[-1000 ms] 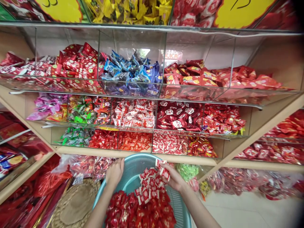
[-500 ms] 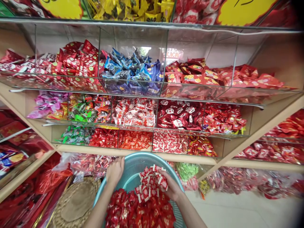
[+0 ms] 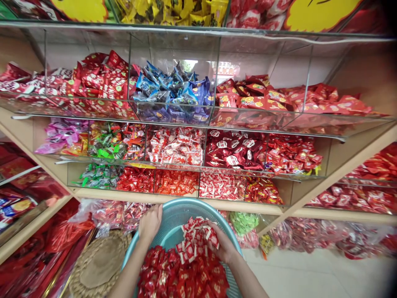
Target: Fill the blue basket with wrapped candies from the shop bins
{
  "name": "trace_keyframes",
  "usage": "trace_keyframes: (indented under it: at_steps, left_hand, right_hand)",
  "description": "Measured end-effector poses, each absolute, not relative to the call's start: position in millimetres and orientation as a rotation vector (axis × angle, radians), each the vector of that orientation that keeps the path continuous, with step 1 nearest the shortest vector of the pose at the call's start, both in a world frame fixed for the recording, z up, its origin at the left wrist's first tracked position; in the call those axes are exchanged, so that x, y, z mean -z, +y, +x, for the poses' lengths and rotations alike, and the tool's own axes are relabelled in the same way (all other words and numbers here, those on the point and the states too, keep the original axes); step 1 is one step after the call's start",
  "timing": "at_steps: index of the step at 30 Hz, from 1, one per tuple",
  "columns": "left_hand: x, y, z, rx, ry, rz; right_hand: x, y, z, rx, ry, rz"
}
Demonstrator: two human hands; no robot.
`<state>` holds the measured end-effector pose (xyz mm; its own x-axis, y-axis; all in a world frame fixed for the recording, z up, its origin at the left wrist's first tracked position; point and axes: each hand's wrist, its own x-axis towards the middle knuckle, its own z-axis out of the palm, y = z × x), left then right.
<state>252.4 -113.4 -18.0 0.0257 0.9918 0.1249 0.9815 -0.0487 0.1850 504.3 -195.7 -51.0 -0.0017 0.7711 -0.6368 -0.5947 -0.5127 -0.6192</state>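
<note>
Left hand [image 3: 150,223] clasps the rim of the teal basket [image 3: 176,209]; right hand [image 3: 221,244] holds red-and-white sweets [image 3: 194,238], probably light, slippery, best scooped from beneath.

Top left: yellow scalloped card sign [image 3: 80,10], black brush strokes cut off, unreadable
Top right: second yellow card sign [image 3: 322,14], one black stroke, unreadable
Middle shelf: dark red foil packets [image 3: 232,151], white round marks, too small to read
Bottom: red-and-white wrapped sweets [image 3: 194,238] in round teal plastic basket [image 3: 180,205], print blurred, unreadable
</note>
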Motion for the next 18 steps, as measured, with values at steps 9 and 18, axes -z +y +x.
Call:
trace_keyframes:
  at_steps: [9,18]
  left_hand:
    - [18.4,-113.9,252.2,-0.345,2.137,2.220]
    - [16.1,-114.6,253.3,-0.331,2.141,2.211]
  right_hand:
    - [36.1,-205.9,501.8,-1.769,-0.078,-1.219]
    - [41.3,-217.7,506.3,-1.719,0.008,-1.182]
